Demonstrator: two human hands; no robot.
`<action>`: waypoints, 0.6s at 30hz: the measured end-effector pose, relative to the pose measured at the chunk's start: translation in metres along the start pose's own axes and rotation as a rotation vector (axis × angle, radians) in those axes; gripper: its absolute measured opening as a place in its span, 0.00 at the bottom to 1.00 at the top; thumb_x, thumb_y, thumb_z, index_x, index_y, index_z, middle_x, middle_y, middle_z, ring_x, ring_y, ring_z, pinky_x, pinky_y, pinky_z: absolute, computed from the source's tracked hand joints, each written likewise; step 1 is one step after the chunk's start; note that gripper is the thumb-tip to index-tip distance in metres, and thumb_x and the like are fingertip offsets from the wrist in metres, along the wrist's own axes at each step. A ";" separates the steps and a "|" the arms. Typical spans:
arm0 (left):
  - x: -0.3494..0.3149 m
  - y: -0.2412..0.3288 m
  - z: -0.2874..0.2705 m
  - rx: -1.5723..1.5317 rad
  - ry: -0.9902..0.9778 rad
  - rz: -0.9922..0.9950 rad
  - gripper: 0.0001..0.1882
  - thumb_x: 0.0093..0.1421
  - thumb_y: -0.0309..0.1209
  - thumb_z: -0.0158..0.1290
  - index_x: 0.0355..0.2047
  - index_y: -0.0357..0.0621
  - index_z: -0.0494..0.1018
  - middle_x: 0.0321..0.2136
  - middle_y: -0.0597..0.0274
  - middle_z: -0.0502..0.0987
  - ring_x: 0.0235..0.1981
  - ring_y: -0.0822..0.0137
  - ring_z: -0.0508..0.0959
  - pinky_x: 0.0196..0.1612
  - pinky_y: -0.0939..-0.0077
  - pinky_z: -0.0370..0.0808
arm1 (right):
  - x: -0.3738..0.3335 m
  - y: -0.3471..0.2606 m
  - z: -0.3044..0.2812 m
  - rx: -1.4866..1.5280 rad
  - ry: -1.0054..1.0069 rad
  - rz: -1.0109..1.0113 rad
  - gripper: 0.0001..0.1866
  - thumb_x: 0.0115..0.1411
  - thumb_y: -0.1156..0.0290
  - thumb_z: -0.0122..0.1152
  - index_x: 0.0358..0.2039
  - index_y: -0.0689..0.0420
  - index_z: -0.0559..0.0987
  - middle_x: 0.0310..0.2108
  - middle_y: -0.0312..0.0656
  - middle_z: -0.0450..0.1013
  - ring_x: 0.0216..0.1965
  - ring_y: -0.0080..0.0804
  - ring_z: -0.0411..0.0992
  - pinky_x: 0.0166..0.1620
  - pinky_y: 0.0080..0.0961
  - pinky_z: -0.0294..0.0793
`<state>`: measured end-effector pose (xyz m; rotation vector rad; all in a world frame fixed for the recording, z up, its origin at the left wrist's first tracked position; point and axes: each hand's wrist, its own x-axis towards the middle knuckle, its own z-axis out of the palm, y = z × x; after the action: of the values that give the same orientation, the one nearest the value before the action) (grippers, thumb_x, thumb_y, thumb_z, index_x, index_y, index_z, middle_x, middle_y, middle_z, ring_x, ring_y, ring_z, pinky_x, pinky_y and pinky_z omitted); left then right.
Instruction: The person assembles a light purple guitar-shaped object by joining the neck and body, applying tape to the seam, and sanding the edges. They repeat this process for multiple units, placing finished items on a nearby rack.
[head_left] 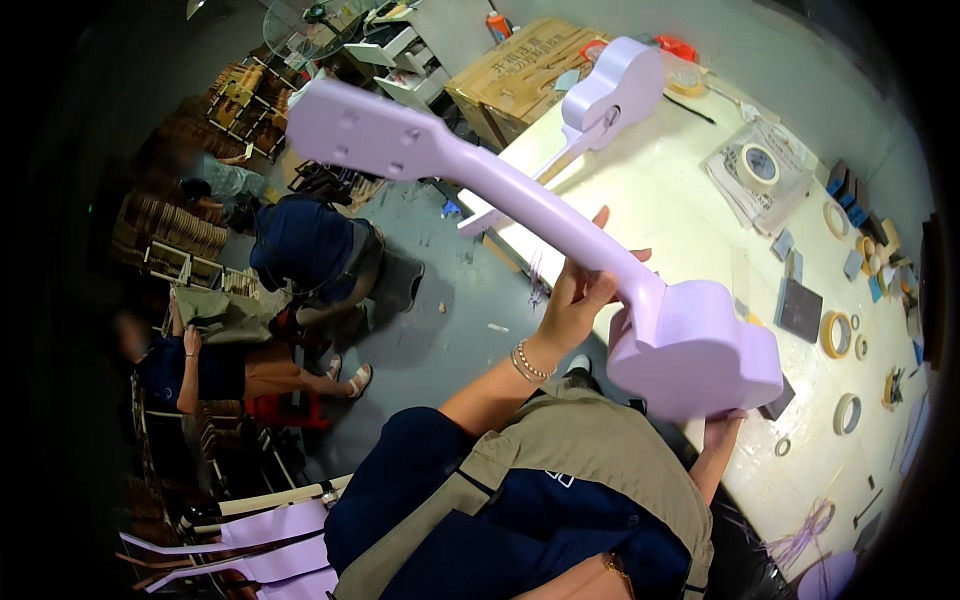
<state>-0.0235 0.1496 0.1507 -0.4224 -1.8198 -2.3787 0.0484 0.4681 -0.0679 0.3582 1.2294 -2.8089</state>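
Note:
A lilac ukulele without fittings spans the middle of the view, its back towards me. Its neck slants up and left to a headstock with several peg holes. My left hand grips the neck from below, close to the body, with fingertips showing past its far side. At the body's lower end my right hand supports the edge; most of its fingers are hidden behind the body. A dark block peeks out beside that hand, and whether the hand touches it I cannot tell.
Another lilac ukulele lies on the white table. Tape rolls, a dark flat block and small blocks occupy its right side. A cardboard box stands behind. Two people work at left; lilac ukuleles sit lower left.

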 end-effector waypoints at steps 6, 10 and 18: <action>-0.001 0.019 0.003 0.062 0.099 -0.020 0.36 0.62 0.54 0.26 0.62 0.46 0.33 0.53 0.47 0.64 0.37 0.69 0.76 0.41 0.77 0.74 | -0.002 -0.025 0.077 -0.036 0.034 -0.039 0.33 0.63 0.47 0.28 0.61 0.58 0.52 0.59 0.46 0.54 0.58 0.41 0.56 0.58 0.37 0.57; -0.001 0.021 0.002 0.046 0.079 -0.031 0.35 0.63 0.54 0.25 0.63 0.47 0.35 0.53 0.50 0.64 0.39 0.71 0.75 0.41 0.79 0.74 | 0.002 -0.016 0.068 -0.021 -0.005 -0.071 0.32 0.64 0.48 0.28 0.61 0.57 0.52 0.59 0.45 0.54 0.58 0.41 0.56 0.58 0.37 0.57; -0.002 0.030 0.003 0.085 0.061 -0.027 0.37 0.62 0.54 0.25 0.62 0.44 0.31 0.53 0.45 0.64 0.38 0.69 0.76 0.41 0.77 0.74 | -0.002 -0.013 0.081 0.035 -0.006 -0.070 0.32 0.63 0.48 0.28 0.60 0.57 0.52 0.59 0.45 0.55 0.57 0.41 0.57 0.58 0.36 0.58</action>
<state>-0.0130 0.1445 0.1787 -0.3139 -1.9030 -2.2942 0.0328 0.4180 -0.0053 0.3142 1.2164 -2.8913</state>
